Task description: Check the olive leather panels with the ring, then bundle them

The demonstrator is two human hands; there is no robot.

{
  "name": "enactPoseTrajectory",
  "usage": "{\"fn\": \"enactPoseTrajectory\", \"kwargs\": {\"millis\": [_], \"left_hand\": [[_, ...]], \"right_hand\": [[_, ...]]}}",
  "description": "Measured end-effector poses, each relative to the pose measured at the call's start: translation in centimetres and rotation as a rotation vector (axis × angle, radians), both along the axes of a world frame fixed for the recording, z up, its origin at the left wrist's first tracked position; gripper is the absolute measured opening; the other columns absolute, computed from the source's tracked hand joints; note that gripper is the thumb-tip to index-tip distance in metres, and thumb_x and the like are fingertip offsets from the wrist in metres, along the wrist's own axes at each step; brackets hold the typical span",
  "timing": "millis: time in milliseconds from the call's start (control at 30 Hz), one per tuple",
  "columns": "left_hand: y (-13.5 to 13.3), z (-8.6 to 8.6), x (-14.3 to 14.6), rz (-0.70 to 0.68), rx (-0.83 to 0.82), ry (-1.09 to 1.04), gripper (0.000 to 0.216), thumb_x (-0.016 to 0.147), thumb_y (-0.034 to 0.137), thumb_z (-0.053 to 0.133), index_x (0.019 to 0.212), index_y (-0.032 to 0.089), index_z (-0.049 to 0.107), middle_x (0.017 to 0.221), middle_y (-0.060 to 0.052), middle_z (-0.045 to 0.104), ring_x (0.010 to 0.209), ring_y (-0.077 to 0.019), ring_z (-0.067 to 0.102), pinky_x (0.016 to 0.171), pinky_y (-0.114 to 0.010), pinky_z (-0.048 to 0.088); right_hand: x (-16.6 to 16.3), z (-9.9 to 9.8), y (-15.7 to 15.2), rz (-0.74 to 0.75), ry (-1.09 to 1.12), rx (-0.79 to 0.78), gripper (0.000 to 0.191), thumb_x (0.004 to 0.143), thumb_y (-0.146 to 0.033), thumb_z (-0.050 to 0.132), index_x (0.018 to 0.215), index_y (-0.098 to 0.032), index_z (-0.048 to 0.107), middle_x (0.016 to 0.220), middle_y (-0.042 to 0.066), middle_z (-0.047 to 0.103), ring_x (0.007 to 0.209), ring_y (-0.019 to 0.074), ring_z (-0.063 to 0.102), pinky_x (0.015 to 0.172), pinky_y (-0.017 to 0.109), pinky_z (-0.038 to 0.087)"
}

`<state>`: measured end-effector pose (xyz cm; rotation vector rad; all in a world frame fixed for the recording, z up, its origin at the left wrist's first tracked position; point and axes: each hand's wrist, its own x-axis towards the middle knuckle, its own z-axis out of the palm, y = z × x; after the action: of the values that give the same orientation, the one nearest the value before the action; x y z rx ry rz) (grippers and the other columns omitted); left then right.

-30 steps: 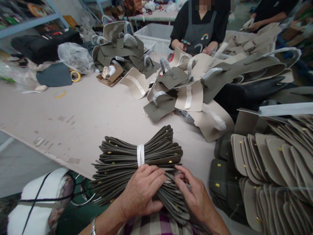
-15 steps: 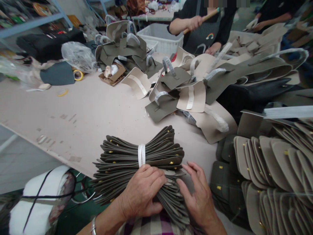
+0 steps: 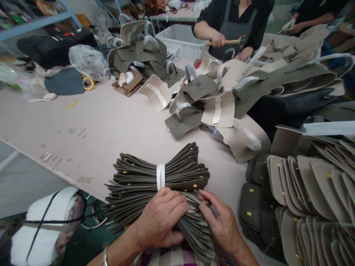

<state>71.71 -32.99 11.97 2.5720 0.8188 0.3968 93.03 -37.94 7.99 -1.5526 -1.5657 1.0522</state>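
Observation:
A thick bundle of dark olive leather flaps (image 3: pixel 183 175) with small gold clasps lies at the table's near edge. A white band (image 3: pixel 161 176) wraps around the middle of its upper part. My left hand (image 3: pixel 163 216) is closed over the lower flaps, pressing them together, with the fingers on top and the thumb below. On the right, the ends of these lower flaps fan out. There my right hand (image 3: pixel 222 218) pinches the edge of a flap between thumb and fingers; the fingertips partly hide it.
Stacks of beige flaps (image 3: pixel 280 177) and olive flaps (image 3: pixel 249 201) stand at the right. Bag panels with wrapped handles (image 3: pixel 199 87) are heaped beyond the bundle. Across the table (image 3: pixel 91 122), a co-worker's hand (image 3: pixel 218 38) holds a hammer (image 3: pixel 231 42). A white roll (image 3: pixel 39 218) lies lower left.
My right hand has moved left onto the flap ends, its fingers closing from spread to a pinch. My left hand stays in place. The co-worker's hammer has come down.

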Motion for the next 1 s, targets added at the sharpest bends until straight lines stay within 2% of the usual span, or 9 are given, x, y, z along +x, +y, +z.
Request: {"fn": "enactPoseTrajectory", "kwargs": {"millis": [133,267,400,500,567,633,767,867,1000], "left_hand": [[0.0,0.0,0.0,-0.003,-0.009,-0.001,0.034,0.069,0.026,0.056,0.101,0.017,0.056,0.098,-0.008,0.066,0.093,-0.025,0.057,0.083,-0.04,0.04],[0.0,0.1,0.0,-0.004,-0.006,0.011,0.034,0.069,0.028,0.057,0.102,0.018,0.056,0.099,-0.008,0.066,0.093,-0.0249,0.057,0.083,-0.04,0.039],[0.0,0.0,-0.1,0.002,-0.013,0.009,0.036,0.069,0.028,0.058,0.103,0.017,0.055,0.099,-0.007,0.065,0.094,-0.0239,0.057,0.084,-0.039,0.038],[0.0,-0.1,-0.2,-0.004,-0.021,-0.002,0.038,0.069,0.028,0.058,0.105,0.017,0.054,0.1,-0.007,0.066,0.094,-0.024,0.056,0.085,-0.039,0.038],[0.0,-0.1,-0.2,-0.006,-0.022,-0.002,0.038,0.069,0.029,0.058,0.105,0.017,0.055,0.101,-0.007,0.066,0.094,-0.0241,0.057,0.085,-0.04,0.038],[-0.1,-0.2,-0.2,-0.004,-0.025,-0.001,0.037,0.068,0.028,0.058,0.104,0.017,0.055,0.101,-0.007,0.066,0.095,-0.0241,0.057,0.086,-0.04,0.038],[-0.1,-0.2,-0.1,0.012,-0.028,-0.024,0.038,0.069,0.029,0.058,0.105,0.017,0.055,0.102,-0.007,0.066,0.103,-0.0251,0.056,0.09,-0.039,0.038],[-0.1,-0.3,0.0,0.011,-0.021,-0.045,0.037,0.071,0.032,0.058,0.105,0.017,0.055,0.102,-0.007,0.066,0.105,-0.0248,0.056,0.092,-0.039,0.038],[-0.1,-0.3,0.0,0.002,0.003,-0.034,0.034,0.073,0.034,0.056,0.103,0.017,0.056,0.101,-0.008,0.066,0.103,-0.0249,0.058,0.09,-0.038,0.039]], "right_hand": [[0.0,0.2,1.3,0.092,-0.016,-0.019,0.03,0.089,-0.03,0.055,0.117,-0.02,0.059,0.096,0.006,0.065,0.084,0.0183,0.062,0.078,0.029,0.051],[-0.4,0.1,1.6,0.153,-0.015,0.01,0.022,0.09,-0.029,0.054,0.108,-0.021,0.063,0.1,0.006,0.064,0.092,0.0194,0.061,0.082,0.029,0.049],[-0.7,-0.8,1.1,0.016,0.02,0.016,0.029,0.087,-0.032,0.057,0.113,-0.019,0.06,0.096,0.006,0.064,0.078,0.0175,0.06,0.074,0.029,0.05],[-0.6,-1.7,1.2,-0.057,0.157,-0.097,0.029,0.093,-0.036,0.047,0.108,-0.018,0.064,0.088,0.006,0.066,0.073,0.0165,0.062,0.071,0.028,0.051],[-0.5,-2.2,1.7,-0.11,0.248,-0.197,0.031,0.094,-0.038,0.046,0.101,-0.016,0.067,0.075,0.004,0.065,0.06,0.0146,0.061,0.06,0.025,0.05],[-0.5,-2.5,2.3,-0.129,0.265,-0.227,0.027,0.09,-0.037,0.053,0.096,-0.016,0.068,0.07,0.002,0.064,0.05,0.0127,0.058,0.05,0.024,0.047],[-0.6,-2.0,3.1,-0.027,0.091,-0.017,0.013,0.086,-0.026,0.06,0.089,-0.019,0.07,0.08,0.004,0.068,0.062,0.0142,0.062,0.058,0.025,0.048],[-0.7,-1.5,3.1,0.055,0.004,0.128,0.012,0.087,-0.018,0.056,0.082,-0.02,0.067,0.078,0.003,0.067,0.072,0.0153,0.064,0.065,0.025,0.049],[-0.8,-1.6,2.9,0.141,-0.04,0.226,0.014,0.089,-0.014,0.053,0.095,-0.02,0.064,0.085,0.002,0.07,0.077,0.0146,0.067,0.07,0.024,0.05]]}}
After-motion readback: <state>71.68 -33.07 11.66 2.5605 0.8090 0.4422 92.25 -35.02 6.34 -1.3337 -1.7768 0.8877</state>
